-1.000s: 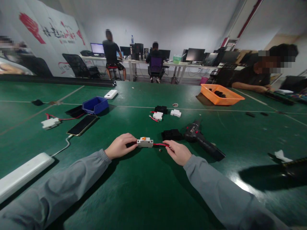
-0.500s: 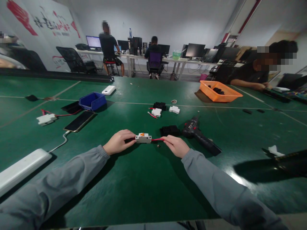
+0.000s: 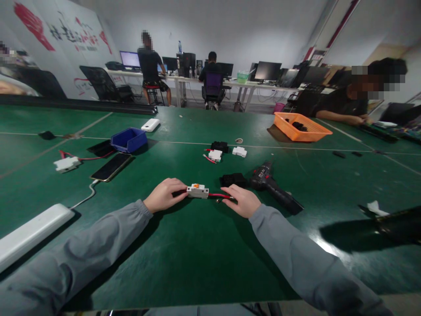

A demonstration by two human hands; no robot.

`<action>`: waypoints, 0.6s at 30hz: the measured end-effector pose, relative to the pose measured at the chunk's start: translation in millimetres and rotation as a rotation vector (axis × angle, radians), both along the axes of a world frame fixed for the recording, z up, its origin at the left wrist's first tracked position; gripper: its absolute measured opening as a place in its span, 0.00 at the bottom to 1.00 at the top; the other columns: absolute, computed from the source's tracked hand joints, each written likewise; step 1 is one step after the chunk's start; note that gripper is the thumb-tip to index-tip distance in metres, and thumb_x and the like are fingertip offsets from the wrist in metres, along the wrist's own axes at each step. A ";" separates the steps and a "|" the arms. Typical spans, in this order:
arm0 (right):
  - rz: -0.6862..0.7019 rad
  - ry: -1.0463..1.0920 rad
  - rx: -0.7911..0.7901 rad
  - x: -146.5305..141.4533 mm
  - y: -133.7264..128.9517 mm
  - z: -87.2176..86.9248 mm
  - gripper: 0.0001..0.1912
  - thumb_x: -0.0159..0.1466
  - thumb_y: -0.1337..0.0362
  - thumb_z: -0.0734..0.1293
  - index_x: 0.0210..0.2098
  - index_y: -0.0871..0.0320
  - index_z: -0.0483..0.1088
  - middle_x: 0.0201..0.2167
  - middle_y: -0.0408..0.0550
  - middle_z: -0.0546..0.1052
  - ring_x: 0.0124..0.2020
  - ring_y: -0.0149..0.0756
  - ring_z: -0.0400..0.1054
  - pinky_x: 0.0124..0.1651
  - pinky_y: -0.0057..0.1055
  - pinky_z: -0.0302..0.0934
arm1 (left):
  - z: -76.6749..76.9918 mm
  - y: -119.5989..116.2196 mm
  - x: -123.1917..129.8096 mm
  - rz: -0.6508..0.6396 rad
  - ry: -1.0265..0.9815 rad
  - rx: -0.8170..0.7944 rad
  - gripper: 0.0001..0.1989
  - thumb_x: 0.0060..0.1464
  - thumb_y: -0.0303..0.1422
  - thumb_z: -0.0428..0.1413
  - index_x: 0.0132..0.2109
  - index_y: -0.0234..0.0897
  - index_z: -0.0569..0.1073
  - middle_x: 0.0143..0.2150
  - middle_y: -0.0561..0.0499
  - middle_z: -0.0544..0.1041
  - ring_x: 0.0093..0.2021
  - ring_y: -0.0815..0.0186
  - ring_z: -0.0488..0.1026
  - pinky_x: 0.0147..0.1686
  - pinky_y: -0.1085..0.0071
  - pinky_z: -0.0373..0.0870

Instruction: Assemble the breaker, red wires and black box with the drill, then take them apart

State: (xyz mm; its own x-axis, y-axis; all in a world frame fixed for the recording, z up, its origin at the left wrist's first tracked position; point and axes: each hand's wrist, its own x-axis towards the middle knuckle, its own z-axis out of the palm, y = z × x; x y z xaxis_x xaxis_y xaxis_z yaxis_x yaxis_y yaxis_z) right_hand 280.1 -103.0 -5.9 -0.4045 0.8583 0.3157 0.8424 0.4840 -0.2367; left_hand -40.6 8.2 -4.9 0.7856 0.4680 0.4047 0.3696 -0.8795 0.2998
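The switch (image 3: 198, 191) is gripped by the left hand (image 3: 166, 195). The red wire (image 3: 217, 195) is flanked by the right hand (image 3: 241, 201), fingers parted.

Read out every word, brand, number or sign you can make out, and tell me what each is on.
No text can be quoted with certainty.
White banner: large black and red characters, too blurred to read.
Power drill: small white marking, too small to read.
White breaker by the left hand: any print is too small to read.
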 end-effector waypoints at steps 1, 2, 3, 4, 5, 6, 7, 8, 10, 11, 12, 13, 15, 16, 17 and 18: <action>-0.026 -0.011 0.037 2.3 -1.3 5.9 0.22 0.69 0.56 0.61 0.59 0.59 0.66 0.45 0.54 0.74 0.42 0.42 0.70 0.42 0.35 0.66 | 0.3 -0.2 0.0 0.001 -0.002 0.004 0.11 0.61 0.37 0.54 0.47 0.40 0.77 0.42 0.48 0.79 0.41 0.64 0.75 0.42 0.66 0.68; -0.067 -0.016 0.082 7.0 -2.5 12.8 0.22 0.69 0.56 0.61 0.58 0.60 0.66 0.45 0.55 0.74 0.43 0.42 0.70 0.44 0.36 0.65 | 0.5 -0.4 0.1 0.003 -0.005 0.008 0.11 0.61 0.37 0.54 0.47 0.40 0.77 0.42 0.48 0.79 0.41 0.64 0.75 0.42 0.66 0.68; -0.124 -0.017 0.132 14.3 -3.6 20.1 0.20 0.69 0.58 0.60 0.56 0.61 0.67 0.45 0.55 0.74 0.43 0.43 0.70 0.46 0.36 0.64 | 0.8 -0.5 0.0 0.005 -0.008 0.013 0.11 0.61 0.37 0.54 0.47 0.40 0.77 0.42 0.47 0.79 0.41 0.64 0.75 0.42 0.66 0.68; -0.199 -0.022 0.180 24.1 -4.6 27.5 0.17 0.69 0.60 0.60 0.53 0.62 0.69 0.44 0.55 0.74 0.45 0.43 0.69 0.48 0.36 0.63 | 1.2 -0.7 0.0 0.007 -0.008 0.017 0.11 0.61 0.37 0.54 0.47 0.40 0.77 0.42 0.47 0.79 0.41 0.64 0.75 0.42 0.66 0.68; -0.293 -0.039 0.219 35.9 -5.8 34.3 0.15 0.68 0.62 0.59 0.49 0.62 0.71 0.43 0.55 0.75 0.45 0.43 0.69 0.50 0.36 0.62 | 1.5 -0.9 0.0 0.008 -0.007 0.020 0.11 0.61 0.38 0.54 0.47 0.40 0.77 0.42 0.47 0.79 0.41 0.64 0.75 0.42 0.66 0.68; -0.400 -0.078 0.246 49.3 -6.9 40.1 0.14 0.67 0.64 0.59 0.46 0.63 0.72 0.43 0.56 0.75 0.46 0.44 0.68 0.51 0.37 0.61 | 1.9 -1.0 -0.1 0.008 -0.004 0.021 0.11 0.62 0.38 0.54 0.47 0.40 0.77 0.42 0.47 0.79 0.41 0.64 0.75 0.42 0.66 0.67; -0.512 -0.147 0.239 63.4 -8.0 44.6 0.14 0.66 0.64 0.60 0.45 0.63 0.72 0.43 0.58 0.74 0.47 0.46 0.68 0.52 0.38 0.60 | 2.3 -1.2 -0.2 0.008 -0.001 0.022 0.12 0.62 0.38 0.54 0.47 0.40 0.77 0.42 0.48 0.79 0.41 0.64 0.75 0.42 0.66 0.67; -0.621 -0.235 0.203 77.3 -8.9 47.6 0.14 0.64 0.64 0.61 0.45 0.64 0.72 0.44 0.60 0.74 0.47 0.49 0.67 0.51 0.41 0.60 | 2.7 -1.3 -0.4 0.007 0.001 0.022 0.12 0.62 0.38 0.53 0.47 0.40 0.77 0.42 0.48 0.79 0.42 0.64 0.75 0.42 0.66 0.67; -0.763 -0.349 0.022 101.6 -9.7 49.3 0.16 0.62 0.62 0.62 0.46 0.65 0.71 0.45 0.62 0.74 0.47 0.51 0.68 0.48 0.43 0.61 | 3.1 -1.3 -0.9 0.006 0.004 0.021 0.12 0.62 0.39 0.53 0.47 0.40 0.77 0.42 0.48 0.79 0.42 0.64 0.75 0.42 0.66 0.66; -0.789 -0.337 -0.100 110.9 -9.5 48.4 0.18 0.63 0.60 0.62 0.47 0.65 0.71 0.46 0.62 0.74 0.45 0.50 0.69 0.47 0.41 0.61 | 3.2 -1.3 -1.2 0.008 0.006 0.020 0.12 0.62 0.39 0.53 0.47 0.40 0.77 0.42 0.48 0.79 0.42 0.65 0.75 0.42 0.66 0.66; -0.792 -0.297 -0.213 118.1 -8.8 46.6 0.20 0.63 0.59 0.62 0.49 0.65 0.70 0.47 0.62 0.74 0.44 0.48 0.69 0.47 0.39 0.62 | 3.2 -1.3 -1.5 0.011 0.007 0.019 0.12 0.62 0.39 0.53 0.47 0.41 0.77 0.41 0.49 0.79 0.42 0.65 0.75 0.42 0.66 0.66; -0.782 -0.245 -0.303 123.0 -7.8 44.3 0.22 0.63 0.57 0.62 0.51 0.65 0.69 0.49 0.61 0.73 0.44 0.46 0.70 0.46 0.37 0.62 | 3.2 -1.4 -1.8 0.014 0.008 0.016 0.12 0.62 0.39 0.53 0.47 0.41 0.77 0.41 0.49 0.79 0.42 0.65 0.75 0.43 0.66 0.65; -0.763 -0.174 -0.397 127.4 -5.0 39.0 0.26 0.62 0.54 0.64 0.54 0.64 0.68 0.51 0.62 0.72 0.44 0.44 0.71 0.46 0.35 0.62 | 3.2 -1.8 -2.3 0.018 0.004 0.008 0.12 0.61 0.39 0.53 0.46 0.41 0.77 0.41 0.49 0.79 0.42 0.64 0.74 0.43 0.65 0.65; -0.757 -0.173 -0.415 127.6 -3.4 36.4 0.26 0.61 0.54 0.65 0.53 0.64 0.68 0.51 0.62 0.72 0.44 0.45 0.71 0.45 0.35 0.62 | 3.4 -2.1 -2.4 0.019 -0.004 0.003 0.12 0.61 0.39 0.53 0.46 0.41 0.77 0.42 0.49 0.79 0.42 0.64 0.74 0.44 0.65 0.65; -0.753 -0.185 -0.427 127.1 -1.8 33.9 0.26 0.60 0.53 0.66 0.52 0.65 0.68 0.49 0.62 0.72 0.44 0.46 0.71 0.45 0.36 0.62 | 3.6 -2.5 -2.5 0.021 -0.013 -0.001 0.12 0.61 0.39 0.53 0.47 0.40 0.76 0.42 0.49 0.79 0.42 0.64 0.74 0.44 0.65 0.65; -0.748 -0.194 -0.441 126.3 -0.4 31.5 0.26 0.59 0.54 0.67 0.51 0.65 0.69 0.47 0.62 0.73 0.43 0.46 0.71 0.45 0.36 0.62 | 3.9 -3.0 -2.4 0.026 -0.020 -0.005 0.13 0.61 0.39 0.53 0.48 0.40 0.76 0.42 0.48 0.79 0.42 0.64 0.74 0.44 0.65 0.65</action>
State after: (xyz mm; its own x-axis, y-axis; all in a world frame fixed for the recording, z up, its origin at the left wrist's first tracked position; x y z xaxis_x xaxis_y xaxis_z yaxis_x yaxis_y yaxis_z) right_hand 406.4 -103.4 25.6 0.2990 0.9464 -0.1221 0.9460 -0.3107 -0.0920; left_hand -43.0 5.3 -1.0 0.7652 0.4900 0.4176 0.3863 -0.8683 0.3111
